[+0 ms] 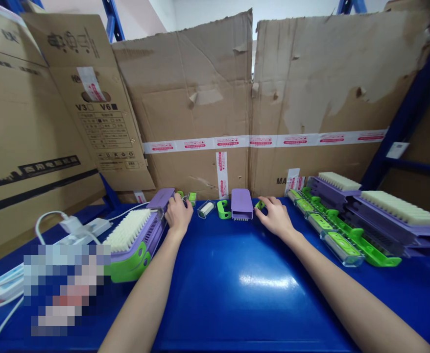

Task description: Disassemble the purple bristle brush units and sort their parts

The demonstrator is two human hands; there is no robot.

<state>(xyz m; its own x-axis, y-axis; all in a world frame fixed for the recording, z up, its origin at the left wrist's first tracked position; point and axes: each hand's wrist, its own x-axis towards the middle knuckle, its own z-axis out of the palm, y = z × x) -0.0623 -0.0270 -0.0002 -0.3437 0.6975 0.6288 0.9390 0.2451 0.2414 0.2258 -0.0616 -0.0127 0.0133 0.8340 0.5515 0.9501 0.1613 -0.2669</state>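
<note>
My left hand (179, 213), fingers curled, rests by a purple plastic housing (161, 198) at the back left; what its fingertips grip is hidden. Just beyond its fingers lies a small clear piece with a green label (192, 197). My right hand (274, 216) pinches a small green plastic piece (260, 204) between thumb and fingers. Between the hands stand a clear case with a whitish insert (206, 209), a green C-shaped plastic piece (223, 210) and a purple housing with teeth along its lower edge (242, 203).
Purple brush heads with cream bristles (400, 206) stand at the right, beside green handle pieces (371, 247) and a row of clear cases (320, 223). Left are another bristled brush (129, 229), a power strip with cables (93, 228) and a blurred patch. Cardboard (200, 108) walls the blue shelf's back.
</note>
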